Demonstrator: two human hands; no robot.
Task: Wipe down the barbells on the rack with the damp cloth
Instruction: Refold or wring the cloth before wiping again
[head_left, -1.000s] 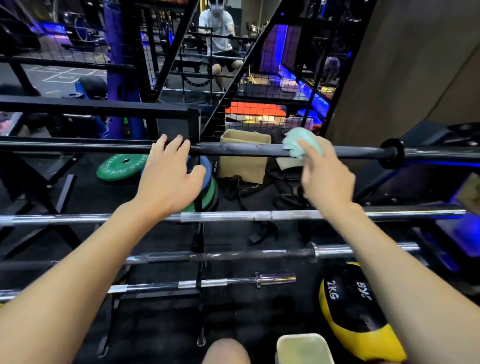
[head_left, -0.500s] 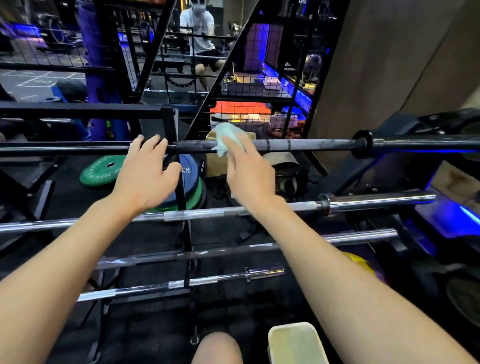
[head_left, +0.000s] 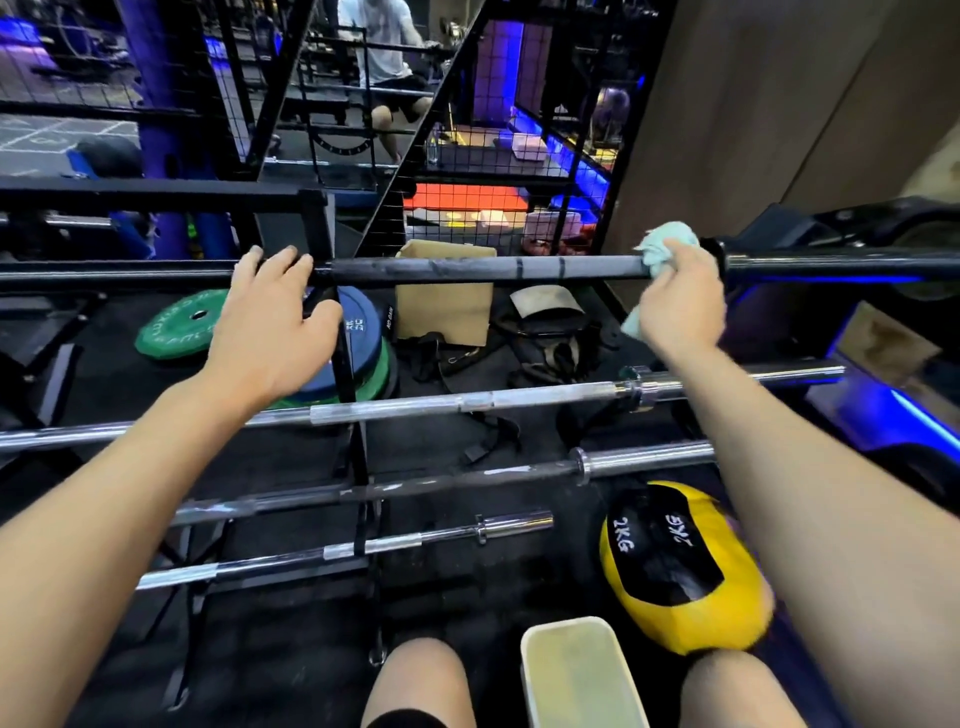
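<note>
A dark barbell (head_left: 467, 268) lies across the top of the rack. My right hand (head_left: 680, 301) grips a pale green cloth (head_left: 662, 247) wrapped over this bar, close to its collar at the right. My left hand (head_left: 272, 327) rests on the same bar further left, fingers curled over its top beside the rack's post (head_left: 317, 228). Below lie a chrome barbell (head_left: 467, 402), a darker barbell (head_left: 441, 480) and a short chrome bar (head_left: 363, 545) on lower pegs.
A yellow and black 2 kg ball (head_left: 675, 566) lies on the floor at the lower right, a pale tub (head_left: 576, 670) between my knees. Green and blue plates (head_left: 179, 325), a cardboard box (head_left: 447, 296) and straps lie behind the rack. A person sits far back.
My right hand slid the cloth along the top bar, first left toward the middle, then back right to the collar. My left hand stayed on the bar.
</note>
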